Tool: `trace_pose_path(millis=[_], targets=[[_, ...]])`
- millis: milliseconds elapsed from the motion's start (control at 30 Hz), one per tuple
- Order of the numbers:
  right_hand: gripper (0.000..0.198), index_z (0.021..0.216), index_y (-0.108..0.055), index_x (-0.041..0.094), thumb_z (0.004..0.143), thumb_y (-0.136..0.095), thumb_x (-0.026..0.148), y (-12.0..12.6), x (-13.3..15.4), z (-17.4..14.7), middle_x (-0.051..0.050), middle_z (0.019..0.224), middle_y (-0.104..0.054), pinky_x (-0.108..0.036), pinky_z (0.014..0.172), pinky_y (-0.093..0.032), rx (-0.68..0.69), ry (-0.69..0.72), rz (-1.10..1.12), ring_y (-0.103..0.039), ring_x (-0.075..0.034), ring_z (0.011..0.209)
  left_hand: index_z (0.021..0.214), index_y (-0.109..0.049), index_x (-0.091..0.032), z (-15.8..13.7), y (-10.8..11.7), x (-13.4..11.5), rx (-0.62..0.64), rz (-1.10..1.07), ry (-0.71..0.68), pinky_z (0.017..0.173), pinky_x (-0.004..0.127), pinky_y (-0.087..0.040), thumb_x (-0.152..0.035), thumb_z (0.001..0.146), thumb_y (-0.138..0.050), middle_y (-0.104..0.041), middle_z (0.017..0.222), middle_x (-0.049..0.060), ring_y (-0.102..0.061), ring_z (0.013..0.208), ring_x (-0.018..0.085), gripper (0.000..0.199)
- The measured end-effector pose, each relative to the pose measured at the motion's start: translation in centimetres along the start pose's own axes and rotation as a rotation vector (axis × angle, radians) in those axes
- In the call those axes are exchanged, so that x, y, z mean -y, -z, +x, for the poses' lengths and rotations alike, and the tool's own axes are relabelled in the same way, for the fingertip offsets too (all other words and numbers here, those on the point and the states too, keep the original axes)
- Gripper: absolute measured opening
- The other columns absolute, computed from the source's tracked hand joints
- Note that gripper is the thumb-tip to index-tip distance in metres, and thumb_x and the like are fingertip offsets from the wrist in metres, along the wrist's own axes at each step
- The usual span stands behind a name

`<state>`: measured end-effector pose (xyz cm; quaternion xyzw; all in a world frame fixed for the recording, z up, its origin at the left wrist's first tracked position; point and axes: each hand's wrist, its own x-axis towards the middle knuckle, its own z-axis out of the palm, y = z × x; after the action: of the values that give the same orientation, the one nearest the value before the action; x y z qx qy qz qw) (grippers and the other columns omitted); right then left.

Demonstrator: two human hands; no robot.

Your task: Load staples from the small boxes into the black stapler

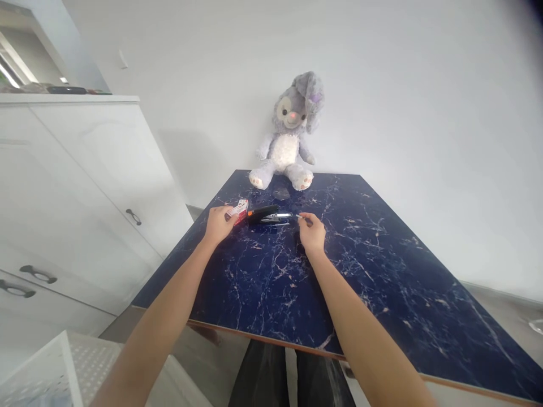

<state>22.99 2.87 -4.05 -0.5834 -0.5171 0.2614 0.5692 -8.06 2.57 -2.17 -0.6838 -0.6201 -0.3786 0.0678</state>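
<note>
The left hand is partly closed, thumb and fingers gripping a small rectangular box. The box has flat faces, printed red and white, and sits near the far-left part of the table.

A slim tool lies between the hands, just to the right of the box. Its long black body has a smooth profile and an orange accent at the left end; a narrow, shiny silver strip extends beside it toward the right. Finer detail is too small to tell.

The right hand has its fingers curled inward, with thumb and index finger close together at the strip's right end. Whether they grip it cannot be told.

The tabletop is glossy dark blue with white marble-pattern veining and a thin brown edge. A plush toy in fluffy grey pile, with a white belly, sits upright at the far edge near a plain pale wall. At left stands a white panelled cabinet with dark curved handles; below it is a white perforated basket.
</note>
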Motion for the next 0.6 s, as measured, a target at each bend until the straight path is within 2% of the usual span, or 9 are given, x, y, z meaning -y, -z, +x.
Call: trace_pose_path(millis=[100,200,333,433,500,600], targets=[[0.028,0.103,-0.067,0.023,0.085,-0.052,0.036,0.2,0.6,-0.8,-0.003,0.079,-0.072,-0.030,0.068,-0.053,0.072,-0.026,0.027,-0.069,-0.020,0.070,0.114,-0.068,-0.022,-0.1,0.1,-0.1,-0.021,-0.105,0.074,0.096,0.043,-0.050,-0.030,0.084,-0.065,-0.072,0.115,0.008,-0.066,0.104,0.027,0.032],[0.024,0.099,-0.068,0.024,0.083,-0.053,0.034,-0.1,1.1,-1.0,-0.001,0.079,-0.072,-0.030,0.072,-0.053,0.135,-0.021,0.029,-0.069,-0.020,0.072,0.121,-0.063,-0.022,0.0,0.3,-0.4,-0.051,-0.244,0.134,0.092,0.037,-0.054,-0.026,0.083,-0.065,-0.070,0.119,0.007,-0.069,0.099,0.022,0.039],[0.025,0.097,-0.070,0.023,0.082,-0.055,0.038,-0.8,1.5,-1.3,-0.002,0.085,-0.074,-0.032,0.077,-0.053,0.166,0.018,0.041,-0.068,-0.021,0.078,0.117,-0.065,-0.021,0.2,0.4,-0.3,-0.075,-0.333,0.208,0.090,0.035,-0.056,-0.027,0.082,-0.065,-0.072,0.114,0.007,-0.070,0.096,0.020,0.035],[0.021,0.092,-0.071,0.024,0.082,-0.055,0.032,-1.2,1.9,-1.7,0.000,0.081,-0.073,-0.032,0.079,-0.051,0.229,0.098,-0.041,-0.067,-0.019,0.074,0.107,-0.069,-0.021,0.3,0.4,0.3,-0.156,-0.262,0.315,0.089,0.036,-0.056,-0.031,0.082,-0.065,-0.074,0.109,0.006,-0.071,0.091,0.021,0.027],[0.019,0.091,-0.071,0.024,0.082,-0.055,0.029,-1.4,2.1,-2.0,0.001,0.078,-0.073,-0.032,0.079,-0.050,0.270,0.147,-0.098,-0.066,-0.018,0.070,0.102,-0.071,-0.021,0.2,0.5,0.8,-0.181,-0.155,0.328,0.090,0.038,-0.054,-0.031,0.085,-0.061,-0.074,0.104,0.007,-0.070,0.090,0.022,0.022],[0.020,0.091,-0.071,0.025,0.083,-0.054,0.027,-1.4,2.4,-2.3,0.001,0.076,-0.072,-0.031,0.076,-0.049,0.299,0.194,-0.150,-0.065,-0.018,0.067,0.096,-0.073,-0.021,0.1,0.6,1.5,-0.040,0.048,0.186,0.091,0.041,-0.052,-0.026,0.087,-0.055,-0.074,0.100,0.009,-0.068,0.091,0.025,0.021]])
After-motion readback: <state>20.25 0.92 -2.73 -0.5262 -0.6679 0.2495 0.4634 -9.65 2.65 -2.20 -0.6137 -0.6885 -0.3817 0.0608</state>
